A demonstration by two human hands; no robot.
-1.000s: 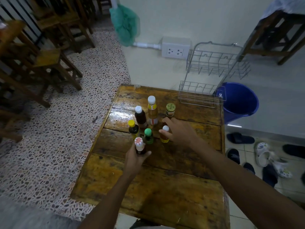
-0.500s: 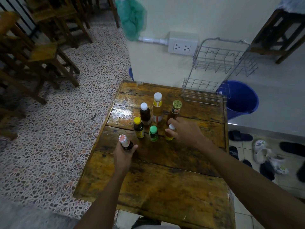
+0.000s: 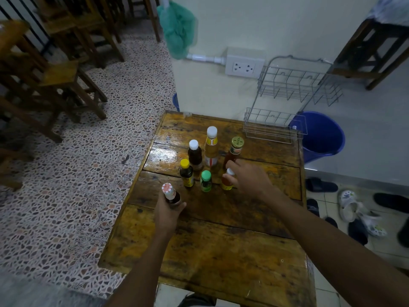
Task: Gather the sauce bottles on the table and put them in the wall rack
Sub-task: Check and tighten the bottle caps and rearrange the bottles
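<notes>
My left hand point(image 3: 169, 212) grips a dark bottle point(image 3: 170, 194); my right hand point(image 3: 249, 178) pinches a small orange bottle point(image 3: 227, 181). Five more stand at the desk's point(image 3: 221, 251) twelve o'clock. The wall rack point(image 3: 287, 96), at one o'clock, holds nothing yet.

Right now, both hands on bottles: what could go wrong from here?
1. The right hand grips the small orange bottle inside a tight cluster; lifting could likely knock the gold-lid bottle or green-cap bottle.
2. The left hand holds the red-and-white-cap bottle tilted; it might slip.
3. The wall rack is open wire: small bottles may tip.
</notes>
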